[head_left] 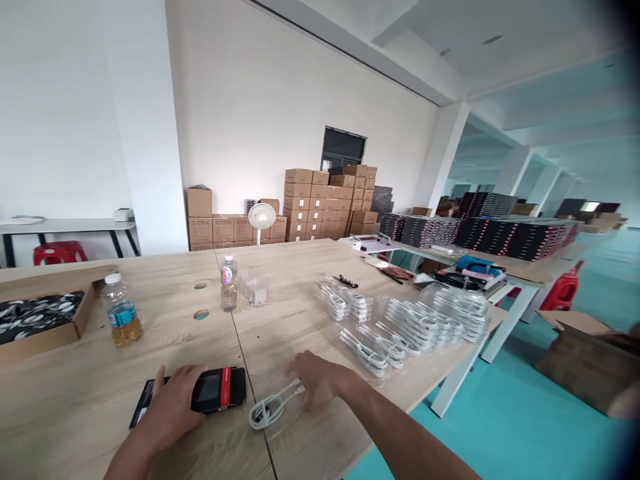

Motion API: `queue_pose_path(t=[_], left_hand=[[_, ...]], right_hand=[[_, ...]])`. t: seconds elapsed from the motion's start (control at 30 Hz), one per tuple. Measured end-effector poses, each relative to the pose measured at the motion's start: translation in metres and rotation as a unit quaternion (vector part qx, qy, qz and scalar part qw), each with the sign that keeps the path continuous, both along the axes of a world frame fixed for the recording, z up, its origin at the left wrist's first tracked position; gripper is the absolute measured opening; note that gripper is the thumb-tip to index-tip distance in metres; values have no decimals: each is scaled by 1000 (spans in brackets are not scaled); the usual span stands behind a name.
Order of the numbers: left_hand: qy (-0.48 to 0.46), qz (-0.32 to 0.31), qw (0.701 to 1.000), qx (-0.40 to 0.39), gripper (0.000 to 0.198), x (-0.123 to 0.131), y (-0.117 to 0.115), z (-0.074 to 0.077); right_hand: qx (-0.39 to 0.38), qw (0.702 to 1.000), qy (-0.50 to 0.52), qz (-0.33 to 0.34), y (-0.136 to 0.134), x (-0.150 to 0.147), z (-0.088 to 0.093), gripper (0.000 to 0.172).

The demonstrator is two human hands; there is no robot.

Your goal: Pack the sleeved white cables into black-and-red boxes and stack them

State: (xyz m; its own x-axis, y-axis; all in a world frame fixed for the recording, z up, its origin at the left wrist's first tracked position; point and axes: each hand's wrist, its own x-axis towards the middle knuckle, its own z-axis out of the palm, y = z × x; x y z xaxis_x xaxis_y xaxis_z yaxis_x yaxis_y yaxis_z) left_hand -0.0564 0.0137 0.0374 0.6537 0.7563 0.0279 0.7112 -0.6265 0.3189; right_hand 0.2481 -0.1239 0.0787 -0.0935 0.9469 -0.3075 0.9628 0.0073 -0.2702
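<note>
My left hand (pixel 173 403) is closed over a flat black box (pixel 235 387) with a red band and a dark window, lying on the wooden table. Its thumb is at the near edge and its fingers reach over the top. A black flat piece (pixel 143 400) shows at the left beneath this hand. To the right, my right hand (pixel 315 380), slightly blurred, has the end of a coiled white cable (pixel 267 412) between thumb and fingers. The cable's loop rests on the table near the seam, with a small dark part inside it.
Several clear trays of white cables (pixel 410 327) stand on the right. A bottle of amber drink (pixel 123 317), another bottle (pixel 229 287) and clear plastic packaging (pixel 256 291) stand further back. A cardboard box (pixel 85 313) with black-and-white packets is at left. The table's right edge drops to a green floor.
</note>
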Motion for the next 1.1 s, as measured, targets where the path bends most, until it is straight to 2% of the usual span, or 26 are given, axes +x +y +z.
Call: queue_pose_path(t=[0.17, 0.27, 0.4, 0.53, 0.63, 0.77, 0.87, 0.93, 1.03, 1.1], left_hand=[[-27, -3, 999, 16, 69, 3, -4, 0], [-54, -14, 998, 29, 67, 10, -10, 1], [-92, -45, 993, 56, 59, 26, -24, 5], [-154, -63, 983, 74, 56, 39, -37, 5], [-220, -40, 969, 107, 53, 41, -39, 4], [-301, 38, 945, 121, 54, 42, -37, 4], [-359, 78, 928, 65, 62, 48, -43, 1], [-414, 49, 909, -9, 70, 52, -50, -3], [-506, -27, 855, -112, 67, 57, -59, -9], [-545, -47, 823, -151, 60, 59, -60, -13]], right_hand=[[70, 987, 77, -124, -23, 21, 6, 82], [115, 978, 61, -162, -25, 15, 8, 82], [171, 974, 27, -144, -16, -18, 8, 85], [247, 960, 97, -84, -15, -66, 10, 85], [322, 925, 190, -72, -19, -95, 10, 87], [429, 852, 259, -154, -16, -115, -1, 71], [445, 807, 349, -169, -6, -123, -15, 79], [446, 786, 396, -163, -1, -125, -20, 82], [468, 784, 382, -140, -1, -118, -18, 71], [480, 790, 364, -116, -5, -111, -15, 58]])
